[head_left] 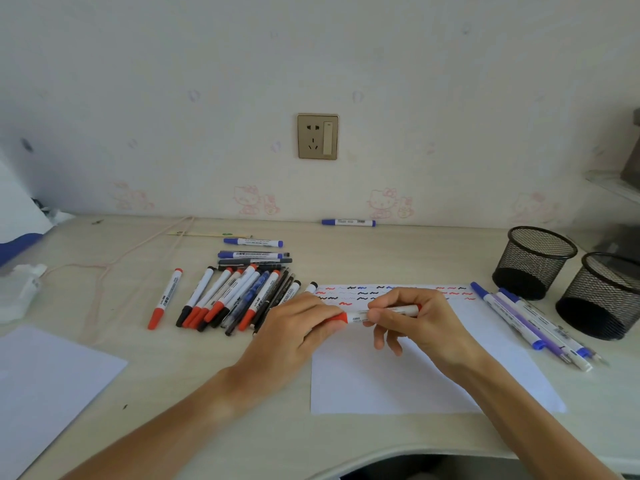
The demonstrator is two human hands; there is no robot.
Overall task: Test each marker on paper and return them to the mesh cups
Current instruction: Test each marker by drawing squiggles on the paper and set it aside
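Here both hands hold one red marker (pixel 375 315) level over the paper (pixel 415 375): the left hand (pixel 298 327) clamps its cap end, the right hand (pixel 412 317) its barrel. Both mesh cups (pixel 533 261) stand at right.

A gold wall socket (pixel 317 136) sits on the pale wall (pixel 173 81). Faint pink cartoon cats (pixel 381 202) are printed low on that wall. On the light desk (pixel 104 251), a thin pink cord (pixel 145 251) runs across the left side. A thin stick (pixel 207 234) lies near the back. Crumpled white stuff (pixel 19 292) rests at the far left, with something blue (pixel 17 247) behind it.
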